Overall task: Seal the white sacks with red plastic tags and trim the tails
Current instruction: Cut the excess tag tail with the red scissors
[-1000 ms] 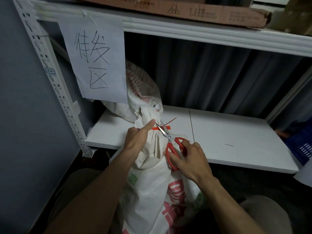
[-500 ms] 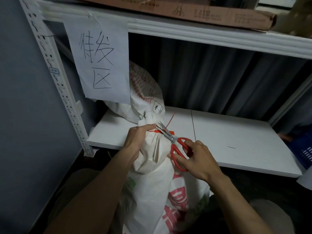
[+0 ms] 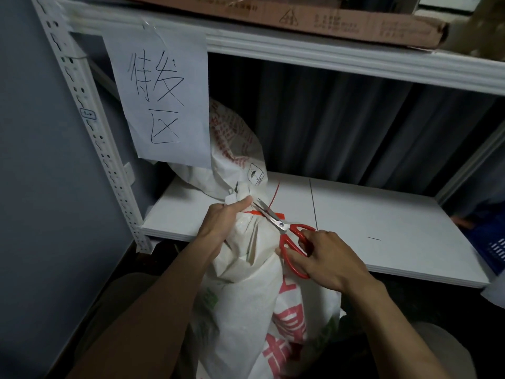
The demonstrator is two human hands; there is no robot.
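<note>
A white sack (image 3: 254, 305) with red print stands in front of me, its neck bunched. A red plastic tag (image 3: 279, 215) runs round the neck, and its thin tail (image 3: 274, 194) sticks upward. My left hand (image 3: 222, 222) grips the neck just below the tag, thumb pointing right. My right hand (image 3: 325, 258) holds red-handled scissors (image 3: 293, 243), fingers through the loops. The blades are parted at the base of the tail. A second white sack (image 3: 235, 149) lies on the shelf behind.
A white shelf board (image 3: 382, 228) stretches to the right. A perforated white upright (image 3: 90, 132) stands at left, with a handwritten paper sign (image 3: 161, 97) hanging from the upper shelf. A flat cardboard box (image 3: 328, 17) lies on top. A blue crate (image 3: 494, 247) sits at far right.
The tag's tail has swung from pointing right to pointing up. The scissors' blades have closed in on its base. My left hand has kept its grip on the sack's neck.
</note>
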